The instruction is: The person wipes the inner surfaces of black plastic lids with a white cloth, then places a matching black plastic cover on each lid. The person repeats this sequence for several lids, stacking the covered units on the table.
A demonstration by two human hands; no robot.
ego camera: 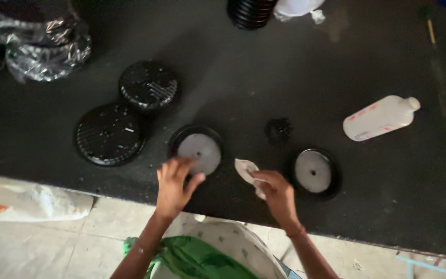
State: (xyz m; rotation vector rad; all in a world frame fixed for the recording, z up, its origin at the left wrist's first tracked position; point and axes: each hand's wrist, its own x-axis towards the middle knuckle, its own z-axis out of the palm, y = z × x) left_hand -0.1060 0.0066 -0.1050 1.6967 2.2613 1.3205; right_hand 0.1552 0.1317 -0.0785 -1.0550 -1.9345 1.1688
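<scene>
Hands low over the dark tabletop [264,67], both at the near edge. My left hand [174,188] is down at the near rim of a round black dish with a pale grey disc [198,151] set in it, fingers [180,166] spread and curled loosely onto the rim, touching it, not wrapped around anything. My right hand [279,196] is pinched shut on a small white cloth [248,173], which sticks out toward the left from between thumb and fingers (it looks crumpled, and the blur hides the finer folds). The cloth sits between the two grey-centred dishes: the one under my left hand, and a second black dish with grey disc [313,172] just beside my right hand on its right side.

Further out, two black ribbed lids lie to the left, a larger one [110,134] nearer me and a smaller one [148,86] behind it, their edges touching or nearly so. A small black ring-shaped bit [279,129] sits beyond the cloth. A white plastic bottle [380,118] lies on its side, well apart on the right. Crinkled silvery-black plastic wrap [37,44] fills the far left corner, and a black ribbed cylinder [250,13] stands at the far edge.
</scene>
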